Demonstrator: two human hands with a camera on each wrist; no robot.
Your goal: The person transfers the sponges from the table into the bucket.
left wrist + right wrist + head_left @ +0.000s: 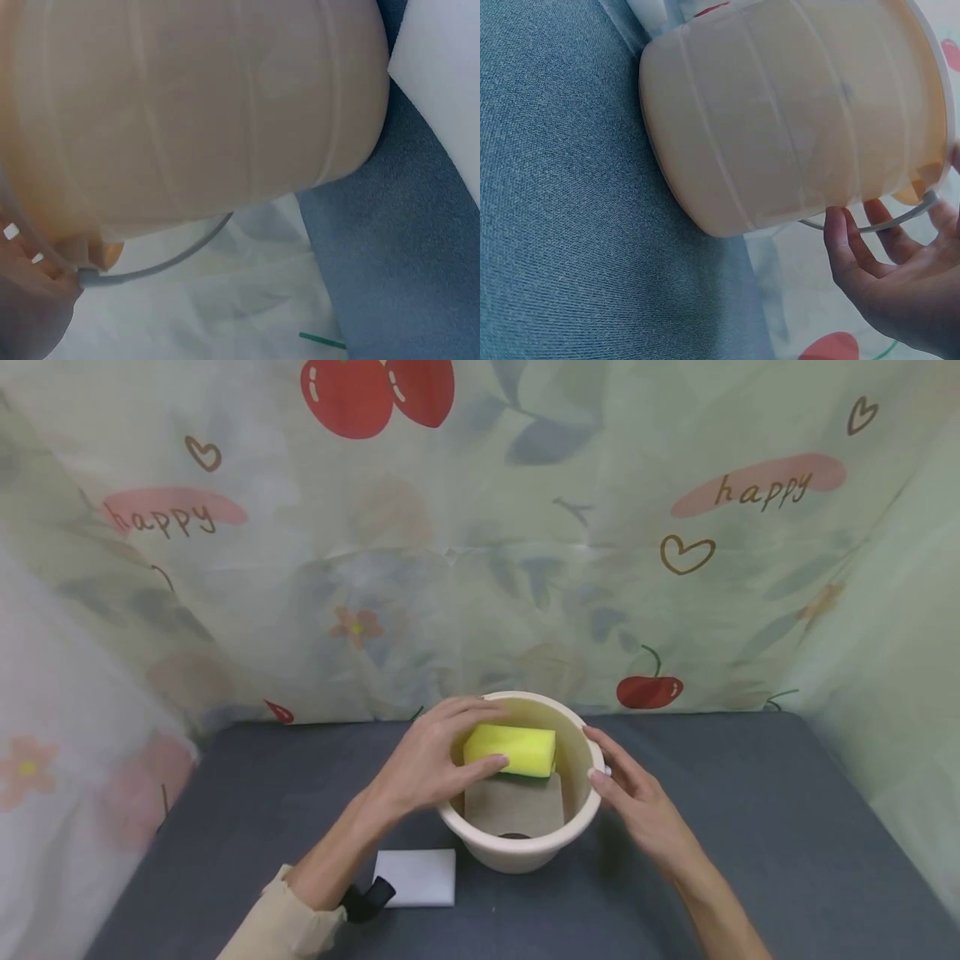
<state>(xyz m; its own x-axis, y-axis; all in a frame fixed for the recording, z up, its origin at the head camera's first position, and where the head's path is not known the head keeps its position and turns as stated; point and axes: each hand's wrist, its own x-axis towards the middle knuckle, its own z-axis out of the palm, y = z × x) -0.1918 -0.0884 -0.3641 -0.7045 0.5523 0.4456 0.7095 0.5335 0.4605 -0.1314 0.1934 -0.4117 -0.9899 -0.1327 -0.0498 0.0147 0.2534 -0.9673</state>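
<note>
A cream plastic bucket [517,852] with a grey handle [900,220] stands upright on the table. Inside lies a yellow sponge [517,745] with a dark green underside, above a flat beige rectangular piece [513,804]. My left hand [431,760] reaches over the bucket's left rim, thumb overlapping the sponge's near edge and loosely extended fingers beyond its far edge. At the right rim, my right hand [637,802] holds the bucket, thumb and forefinger at the rim and other fingertips against the outer wall. The left wrist view shows mostly the bucket's outer wall [202,105].
A white rectangular block [420,877] lies on the dark grey table [300,793], left of the bucket and close to my left wrist. Patterned cloth [480,527] hangs behind the table and along both sides.
</note>
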